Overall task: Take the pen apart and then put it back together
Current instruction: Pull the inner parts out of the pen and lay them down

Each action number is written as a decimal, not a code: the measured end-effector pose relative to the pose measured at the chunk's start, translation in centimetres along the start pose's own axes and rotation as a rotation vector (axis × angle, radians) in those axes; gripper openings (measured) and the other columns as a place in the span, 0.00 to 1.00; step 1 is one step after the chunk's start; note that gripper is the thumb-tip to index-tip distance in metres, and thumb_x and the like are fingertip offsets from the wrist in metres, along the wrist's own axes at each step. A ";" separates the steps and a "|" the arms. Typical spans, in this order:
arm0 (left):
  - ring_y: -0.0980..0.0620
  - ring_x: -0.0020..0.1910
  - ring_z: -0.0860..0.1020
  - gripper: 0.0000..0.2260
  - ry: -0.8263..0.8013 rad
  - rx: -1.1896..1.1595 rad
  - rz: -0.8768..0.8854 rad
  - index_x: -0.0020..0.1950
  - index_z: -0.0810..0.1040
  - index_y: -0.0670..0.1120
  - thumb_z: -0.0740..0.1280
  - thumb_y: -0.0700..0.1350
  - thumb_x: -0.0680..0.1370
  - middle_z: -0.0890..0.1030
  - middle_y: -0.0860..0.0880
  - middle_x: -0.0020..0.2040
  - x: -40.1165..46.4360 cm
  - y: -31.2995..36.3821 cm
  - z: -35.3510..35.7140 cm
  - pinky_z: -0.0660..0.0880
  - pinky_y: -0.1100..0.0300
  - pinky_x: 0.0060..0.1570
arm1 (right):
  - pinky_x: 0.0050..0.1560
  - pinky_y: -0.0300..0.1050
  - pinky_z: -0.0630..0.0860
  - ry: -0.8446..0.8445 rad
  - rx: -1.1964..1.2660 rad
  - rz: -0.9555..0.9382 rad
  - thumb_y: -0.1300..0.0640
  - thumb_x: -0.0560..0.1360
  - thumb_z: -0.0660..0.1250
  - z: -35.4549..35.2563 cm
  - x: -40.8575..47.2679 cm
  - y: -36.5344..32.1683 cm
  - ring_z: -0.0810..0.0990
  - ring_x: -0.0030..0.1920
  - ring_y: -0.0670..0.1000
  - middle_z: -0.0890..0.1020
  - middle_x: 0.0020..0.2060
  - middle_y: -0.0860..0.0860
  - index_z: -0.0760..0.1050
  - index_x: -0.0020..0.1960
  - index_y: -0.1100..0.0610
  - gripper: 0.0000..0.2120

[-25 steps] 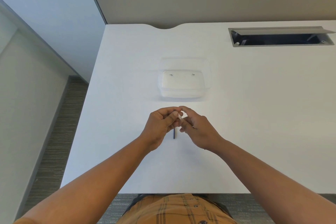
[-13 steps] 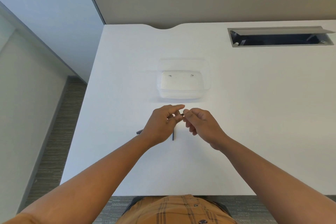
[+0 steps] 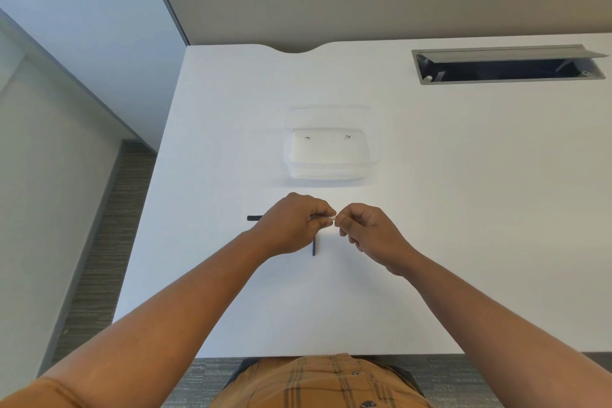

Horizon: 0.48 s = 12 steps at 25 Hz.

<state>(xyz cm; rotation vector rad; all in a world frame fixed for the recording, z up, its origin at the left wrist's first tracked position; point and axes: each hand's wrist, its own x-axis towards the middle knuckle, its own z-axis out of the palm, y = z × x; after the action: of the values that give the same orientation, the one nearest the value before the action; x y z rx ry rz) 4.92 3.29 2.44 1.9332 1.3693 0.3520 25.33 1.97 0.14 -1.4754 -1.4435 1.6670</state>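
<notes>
Two pen pieces show: a dark barrel (image 3: 254, 218) sticking out left from the left hand (image 3: 291, 225), and a thin dark part (image 3: 313, 246) lying on the bench (image 3: 463, 209) just below the hands. Left fingers closed on the barrel; right hand (image 3: 367, 232) pinches something small and pale (image 3: 330, 218) at the barrel's end, too small to identify. Looks mid-disassembly or refit, can't tell which. Next move needs straight axial alignment. Clear container (image 3: 331, 149) sits beyond.

Bare forearms; orange plaid button shirt (image 3: 318, 381), dark buttons; orange short sleeve (image 3: 43, 394).
</notes>
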 end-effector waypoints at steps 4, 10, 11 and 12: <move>0.53 0.46 0.81 0.08 0.015 0.039 0.039 0.55 0.86 0.49 0.68 0.46 0.81 0.87 0.53 0.47 -0.3 -0.1 0.3 0.77 0.55 0.46 | 0.32 0.40 0.72 0.004 -0.018 0.032 0.44 0.78 0.66 -0.1 0.0 -0.3 0.77 0.32 0.46 0.83 0.34 0.47 0.81 0.41 0.52 0.15; 0.52 0.47 0.81 0.09 0.023 0.053 0.032 0.57 0.85 0.50 0.67 0.46 0.81 0.87 0.53 0.48 -0.6 0.2 0.5 0.79 0.53 0.47 | 0.32 0.41 0.75 0.024 -0.077 -0.016 0.51 0.80 0.68 -0.4 -0.4 -0.6 0.80 0.33 0.45 0.85 0.35 0.48 0.81 0.44 0.56 0.10; 0.52 0.46 0.81 0.09 0.020 0.055 0.034 0.57 0.85 0.51 0.67 0.46 0.81 0.87 0.53 0.48 -0.8 0.2 0.6 0.78 0.52 0.47 | 0.32 0.41 0.75 0.011 -0.098 -0.002 0.49 0.80 0.68 -0.4 -0.5 -0.6 0.80 0.33 0.46 0.85 0.35 0.49 0.81 0.44 0.56 0.12; 0.52 0.46 0.81 0.09 0.016 0.059 0.036 0.57 0.85 0.51 0.67 0.46 0.81 0.87 0.53 0.47 -0.8 0.2 0.6 0.78 0.52 0.47 | 0.32 0.42 0.75 -0.001 -0.124 0.007 0.49 0.81 0.67 -0.3 -0.6 -0.6 0.80 0.32 0.46 0.85 0.35 0.50 0.81 0.43 0.56 0.13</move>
<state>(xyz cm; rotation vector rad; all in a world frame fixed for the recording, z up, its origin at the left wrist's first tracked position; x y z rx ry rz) 5.09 2.25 2.27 2.0094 1.3710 0.3488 25.65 1.78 0.96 -1.5470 -1.5691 1.6081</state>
